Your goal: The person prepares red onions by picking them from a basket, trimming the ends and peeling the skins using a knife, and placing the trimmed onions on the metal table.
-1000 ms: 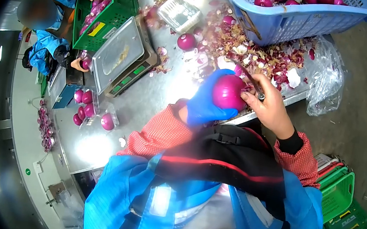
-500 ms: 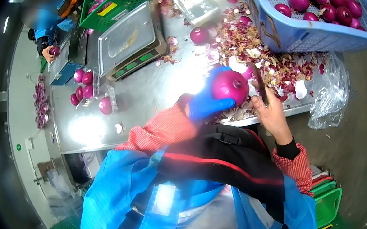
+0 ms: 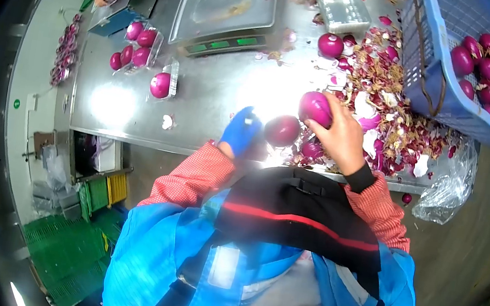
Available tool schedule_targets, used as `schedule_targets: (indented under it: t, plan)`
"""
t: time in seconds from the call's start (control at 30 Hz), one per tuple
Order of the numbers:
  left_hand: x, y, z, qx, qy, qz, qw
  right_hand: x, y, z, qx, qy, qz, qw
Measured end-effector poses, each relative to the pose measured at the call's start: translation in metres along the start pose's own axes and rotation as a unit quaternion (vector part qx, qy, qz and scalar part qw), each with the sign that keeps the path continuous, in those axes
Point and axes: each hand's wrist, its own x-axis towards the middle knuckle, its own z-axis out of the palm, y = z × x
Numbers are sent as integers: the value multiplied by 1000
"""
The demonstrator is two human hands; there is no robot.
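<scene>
Blue glove on our left hand (image 3: 240, 132), no longer cradling an onion; we can't tell if its fingers are open or curled. Knife gone from our right hand (image 3: 343, 141), which now grips a purple onion (image 3: 313, 109) between thumb and fingers, so we'd judge this handling, not cutting. Held onion sits at those fingertips, on the side toward the glove. Blurred second onion (image 3: 282, 131) lies between our hands, by the steel table's (image 3: 188, 125) near edge. Peel scraps (image 3: 391, 122) beyond our right hand.
</scene>
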Motion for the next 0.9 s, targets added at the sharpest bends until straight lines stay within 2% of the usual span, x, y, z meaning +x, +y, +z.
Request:
schedule_targets:
  t: [0.03, 0.1, 0.17, 0.23, 0.27, 0.37, 0.4, 0.5, 0.53, 0.6, 0.67, 0.7, 0.8, 0.87, 0.9]
  plan:
    - [-4, -13, 5, 118, -40, 51, 991, 5, -10, 3, -63, -49, 1, 997]
    - [-10, -20, 20, 134, -51, 59, 988, 13, -22, 11, -143, -113, 0, 983]
    - [-12, -15, 27, -32, -45, -57, 997, 13, -12, 20, -95, -59, -14, 994]
    - [-7, -1, 26, -198, -71, -182, 961, 15, 4, 24, -92, -7, -26, 995]
    - [-7, -10, 33, -266, -51, -193, 943, 17, 10, 21, -115, -14, -15, 993]
    - [-7, 13, 27, -321, -32, -240, 916, 23, 26, 29, -185, -89, 9, 979]
    - [-3, 8, 32, -309, -23, -224, 924, 27, 28, 33, -174, -152, 51, 972]
    - [7, -32, 49, -254, 20, -50, 966, 31, 35, 41, -74, -120, 61, 988]
    - [7, -28, 44, -271, 1, -41, 962, 33, 34, 44, -65, -89, 16, 994]
    - [6, -27, 22, -336, -47, -61, 939, 40, 22, 40, -27, -128, 67, 989]
    - [2, -25, -4, -384, -69, -63, 919, 52, 11, 41, 60, -124, 59, 989]
    - [-1, -26, -18, -402, -67, -60, 911, 61, -12, 37, 150, -130, 86, 976]
    - [-11, -33, -66, -432, -20, -38, 901, 80, -57, 43, 273, -170, 94, 942]
    - [-11, -42, -103, -420, 42, -9, 906, 85, -86, 50, 300, -202, 96, 927]
    - [-8, -47, -124, -397, 83, 16, 914, 86, -90, 57, 270, -207, 75, 937]
